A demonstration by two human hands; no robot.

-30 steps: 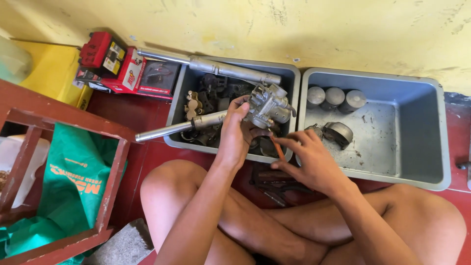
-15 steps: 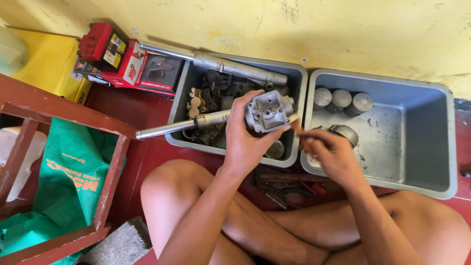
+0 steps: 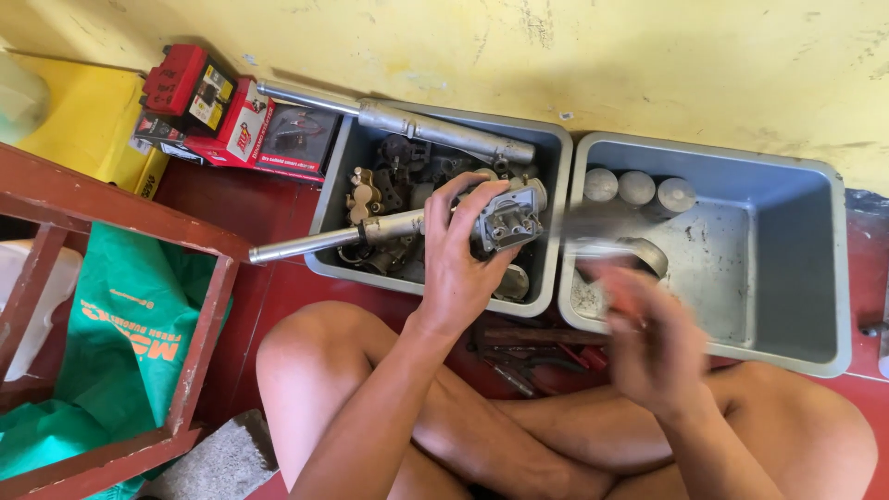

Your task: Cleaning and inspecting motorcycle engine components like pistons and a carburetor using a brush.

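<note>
My left hand (image 3: 458, 273) grips a small grey metal carburettor (image 3: 507, 220) and holds it up over the left grey tray (image 3: 335, 176). That tray is full of dark metal engine parts. My right hand (image 3: 648, 344) is blurred with motion, low over the near rim of the right grey tray (image 3: 787, 287). It is closed around a thin screwdriver with an orange handle (image 3: 619, 298), whose tip is clear of the carburettor. I sit cross-legged on the red floor, knees under both hands.
A chrome tube (image 3: 310, 243) sticks out left of the parts tray, and a thicker grey tube (image 3: 435, 130) lies across its far edge. Three round metal caps (image 3: 637, 188) sit in the right tray. Pliers (image 3: 528, 359), red boxes (image 3: 231, 116), a wooden frame (image 3: 111, 218) and a green bag (image 3: 120, 333) surround me.
My right hand has pulled the screwdriver away from the carburettor, down and to the right. My left hand has turned the carburettor slightly and kept hold of it.
</note>
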